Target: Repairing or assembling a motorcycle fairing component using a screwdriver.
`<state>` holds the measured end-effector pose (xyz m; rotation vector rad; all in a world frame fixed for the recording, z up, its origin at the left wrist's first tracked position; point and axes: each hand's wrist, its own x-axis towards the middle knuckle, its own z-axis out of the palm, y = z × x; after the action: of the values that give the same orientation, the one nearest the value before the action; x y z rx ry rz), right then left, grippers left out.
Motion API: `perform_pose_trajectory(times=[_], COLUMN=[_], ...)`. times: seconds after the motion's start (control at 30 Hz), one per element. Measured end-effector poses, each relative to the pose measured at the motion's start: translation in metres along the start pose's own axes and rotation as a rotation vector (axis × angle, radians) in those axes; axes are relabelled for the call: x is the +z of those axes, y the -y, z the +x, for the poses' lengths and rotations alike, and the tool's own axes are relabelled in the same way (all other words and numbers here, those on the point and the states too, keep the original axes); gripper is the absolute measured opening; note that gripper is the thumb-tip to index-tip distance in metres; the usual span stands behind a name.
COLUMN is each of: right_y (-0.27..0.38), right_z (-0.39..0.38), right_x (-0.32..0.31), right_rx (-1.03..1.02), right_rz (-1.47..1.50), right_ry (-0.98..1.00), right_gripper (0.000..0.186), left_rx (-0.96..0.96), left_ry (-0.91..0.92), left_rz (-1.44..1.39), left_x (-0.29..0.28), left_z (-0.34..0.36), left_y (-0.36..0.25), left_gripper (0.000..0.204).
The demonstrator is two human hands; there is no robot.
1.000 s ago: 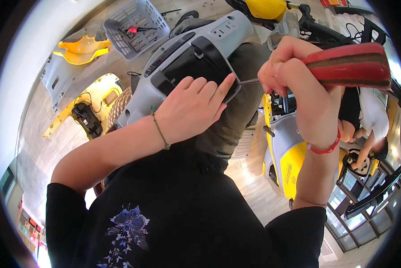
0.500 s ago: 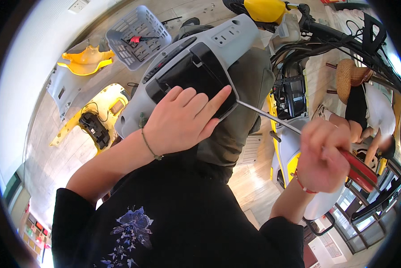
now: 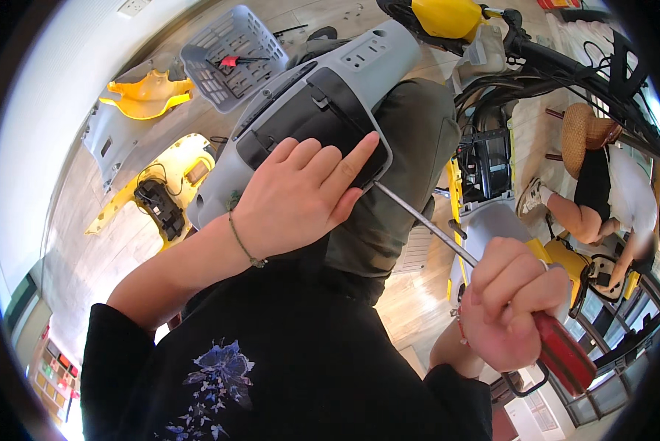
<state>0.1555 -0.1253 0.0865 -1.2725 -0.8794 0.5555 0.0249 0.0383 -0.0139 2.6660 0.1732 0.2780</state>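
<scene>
Across my lap lies a grey scooter body panel with a black cover set into it. My left hand rests on the lower part of the cover, index finger stretched along its right side. Wrapped around the handle of a red-handled screwdriver is my right hand. The long metal shaft slants up to the left, its tip at the cover's lower right edge, close to my left thumb and index finger. Whether the tip sits in a gap or only touches the edge is hard to tell.
A grey plastic basket holding a red and black tool stands at the upper left. Yellow shell parts lie on the floor at left. A partly stripped scooter stands at right, with a crouching person and a woven stool beyond.
My right hand has moved down and slightly left with the screwdriver, so the shaft is steeper. The tip has shifted left and down along the cover's edge. My left hand is nearly still.
</scene>
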Motion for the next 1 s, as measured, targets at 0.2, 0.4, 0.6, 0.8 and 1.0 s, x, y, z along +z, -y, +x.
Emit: perform_pose_trajectory(times=[0.2,0.4,0.6,0.8,1.0], right_y=[-0.009,0.003,0.006,0.007,0.006], right_z=[-0.006,0.011,0.042,0.036,0.041], right_x=[0.001,0.004,0.017,0.021,0.033], right_rx=[0.004,0.104,0.359,0.358,0.304], right_rz=[0.035,-0.020,-0.001,-0.035,-0.332], right_ry=[0.027,0.188,0.135,0.130,0.224], right_gripper=[0.018,0.008,0.010,0.010,0.010], left_rx=[-0.010,0.009,0.027,0.184,0.533], left_ry=[-0.002,0.014,0.015,-0.036,0.156], left_rz=[-0.034,-0.091,-0.053,-0.058,-0.110], left_x=[-0.001,-0.003,-0.003,-0.002,0.033], left_z=[0.002,0.004,0.014,0.052,0.084], left_y=[0.001,-0.005,-0.012,0.000,0.014], left_gripper=[0.060,0.065,0.056,0.024,0.011])
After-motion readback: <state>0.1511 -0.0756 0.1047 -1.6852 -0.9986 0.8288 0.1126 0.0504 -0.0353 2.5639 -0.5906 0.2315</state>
